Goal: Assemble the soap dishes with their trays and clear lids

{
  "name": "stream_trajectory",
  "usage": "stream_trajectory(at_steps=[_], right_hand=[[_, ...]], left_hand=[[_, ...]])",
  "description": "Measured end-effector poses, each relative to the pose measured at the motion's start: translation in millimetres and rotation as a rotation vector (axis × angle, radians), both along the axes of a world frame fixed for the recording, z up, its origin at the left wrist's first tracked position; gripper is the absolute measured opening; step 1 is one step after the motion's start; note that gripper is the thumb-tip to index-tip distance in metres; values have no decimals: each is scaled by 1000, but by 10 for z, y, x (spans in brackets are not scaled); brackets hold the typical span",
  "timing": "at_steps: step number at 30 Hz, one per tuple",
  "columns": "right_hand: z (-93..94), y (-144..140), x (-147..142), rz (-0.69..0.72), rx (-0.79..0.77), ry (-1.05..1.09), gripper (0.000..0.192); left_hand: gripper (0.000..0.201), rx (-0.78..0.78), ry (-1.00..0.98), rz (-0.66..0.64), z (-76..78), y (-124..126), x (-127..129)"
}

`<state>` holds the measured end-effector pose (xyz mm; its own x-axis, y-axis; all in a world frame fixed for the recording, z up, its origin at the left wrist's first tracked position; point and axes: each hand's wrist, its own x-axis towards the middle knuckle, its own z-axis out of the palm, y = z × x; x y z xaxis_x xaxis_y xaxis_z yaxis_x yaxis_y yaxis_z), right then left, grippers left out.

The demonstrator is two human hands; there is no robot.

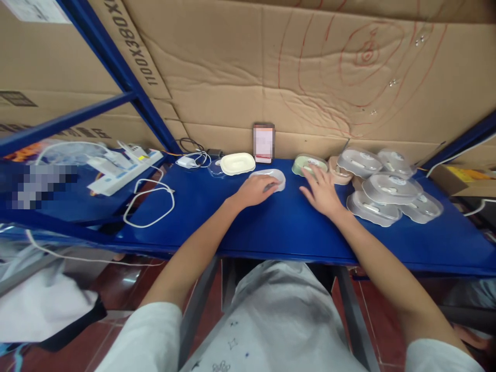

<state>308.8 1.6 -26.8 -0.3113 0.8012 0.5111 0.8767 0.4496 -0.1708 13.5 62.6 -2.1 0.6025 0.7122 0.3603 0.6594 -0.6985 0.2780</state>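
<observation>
My left hand [253, 190] rests on a clear plastic lid or shallow container [271, 177] lying on the blue shelf [271, 232], fingers curled over its near edge. Just right of it, my right hand [320, 191] lies flat and open on the shelf, its fingertips reaching toward a pale green oval box [308, 164]. A cream oval box [237, 163] sits behind my left hand. Right of my right hand lies a pile of several clear-lidded oval boxes [383, 188], and a beige box [339, 173].
A phone [263, 143] stands against the cardboard wall [310, 67] at the back. A white power strip [124, 170], chargers and looped white cables [149, 201] lie at the left. Blue rack beams [116, 67] cross the upper left. The shelf's front edge is near my body.
</observation>
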Motion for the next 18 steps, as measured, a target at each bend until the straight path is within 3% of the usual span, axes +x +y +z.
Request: stream_trajectory(at_steps=[2,5,7,9,13,18], right_hand=[[-14,-96,-163,148,-59,-64,66],[-25,-192,-317,269,-121,-115,59],[-12,-204,-329,260,-122,-105,49],[8,-181,-283,204,-103,-71,43],[19,-105,-138,52,-52,37,47],[25,-77,-60,-10,-32,136,51]], left_hand=[[35,15,-18,61,32,31,-44],[42,30,-36,280,100,154,-319],[37,0,-6,383,125,237,-542],[28,-46,43,404,128,285,-688],[17,-126,117,284,98,245,-655],[25,-222,128,-34,73,51,-345]])
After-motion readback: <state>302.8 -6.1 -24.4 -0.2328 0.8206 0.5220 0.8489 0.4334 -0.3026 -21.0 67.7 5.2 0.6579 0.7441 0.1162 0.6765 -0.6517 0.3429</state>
